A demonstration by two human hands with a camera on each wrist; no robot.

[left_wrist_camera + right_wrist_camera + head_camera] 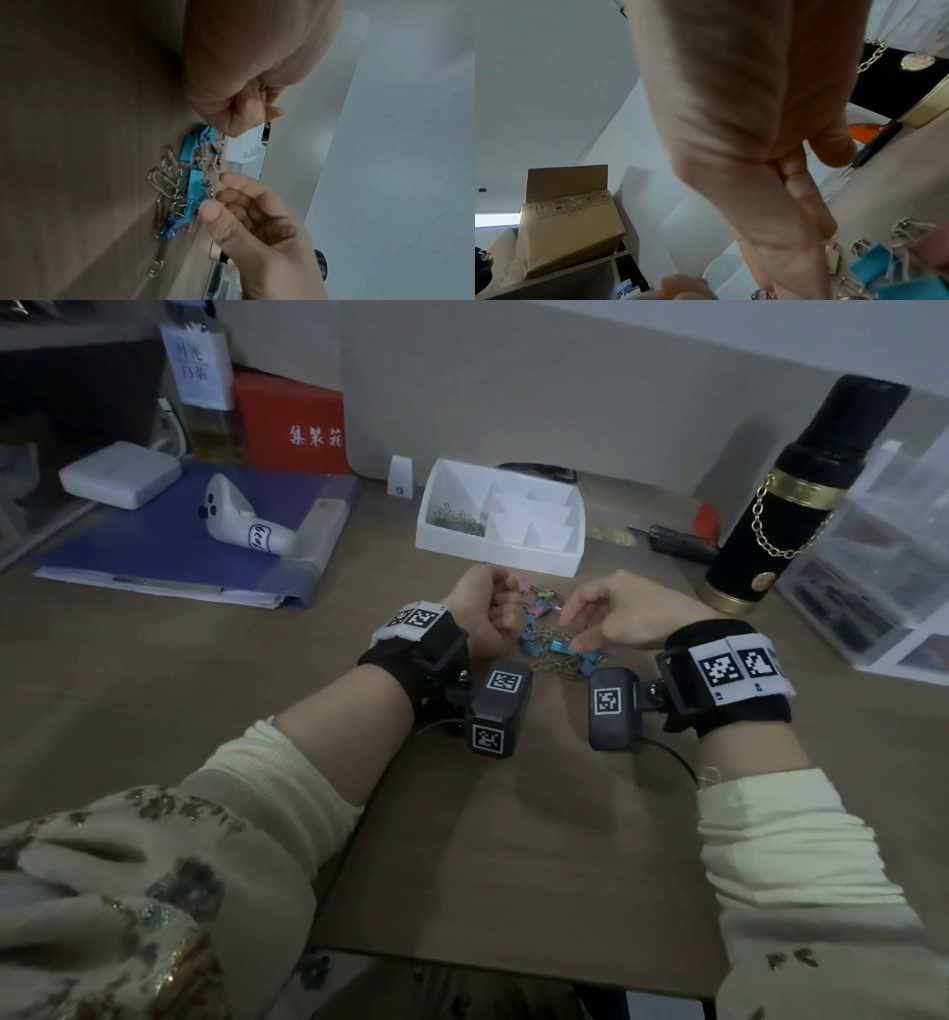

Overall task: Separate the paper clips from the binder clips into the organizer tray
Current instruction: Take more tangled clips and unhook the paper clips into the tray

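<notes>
Right grip point(611, 613) hovers just over binder clips point(552, 645).

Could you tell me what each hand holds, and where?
Cannot tell: the right hand is at a blue binder clip; the left hand is a closed fist.

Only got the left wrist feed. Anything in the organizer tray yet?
Observer: Yes. The head view shows paper clips piled in the left compartment of the organizer tray.
Operator: Other compartments?
Observer: The small ones on the right look white and bare.
Operator: What's left of the tray?
Observer: A blue binder lying flat, with a white controller on top of it.
</notes>
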